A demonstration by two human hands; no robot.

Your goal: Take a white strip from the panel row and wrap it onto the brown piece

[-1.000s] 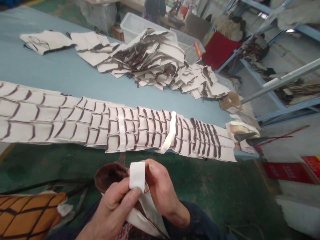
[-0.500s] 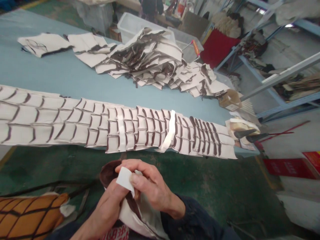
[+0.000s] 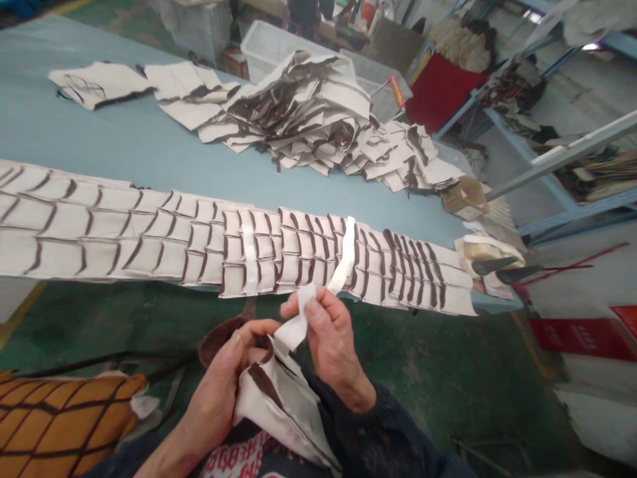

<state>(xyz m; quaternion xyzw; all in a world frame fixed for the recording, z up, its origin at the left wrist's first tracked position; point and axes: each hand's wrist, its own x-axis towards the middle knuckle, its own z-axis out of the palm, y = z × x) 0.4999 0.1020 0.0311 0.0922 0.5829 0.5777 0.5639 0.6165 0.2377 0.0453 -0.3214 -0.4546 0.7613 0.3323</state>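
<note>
My left hand (image 3: pixel 226 375) is closed around a cream fabric piece with dark brown trim (image 3: pixel 283 405), held in front of my body. Between the thumb and fingers of my right hand (image 3: pixel 336 338) is pinched a short white strip (image 3: pixel 294 325), whose lower end reaches the top edge of the fabric piece. Past my hands, overlapping rows of cream pieces with brown edges (image 3: pixel 164 232) run along the near side of the table. Two longer white strips lie across these rows, one of them a bright white strip (image 3: pixel 343 255).
A heap of similar cream and brown pieces (image 3: pixel 308 113) lies on the blue table (image 3: pixel 189 169). Behind it are clear plastic bins (image 3: pixel 263 50). A cardboard box (image 3: pixel 465 199) and dark-handled tools (image 3: pixel 497 269) occupy the right end. Metal shelving (image 3: pixel 547 166) stands right; an orange bundle (image 3: pixel 64 425) is lower left.
My right hand has moved up and to the right, drawing the white strip away from my left hand. My left hand keeps hold of the fabric piece. The view has shifted slightly.
</note>
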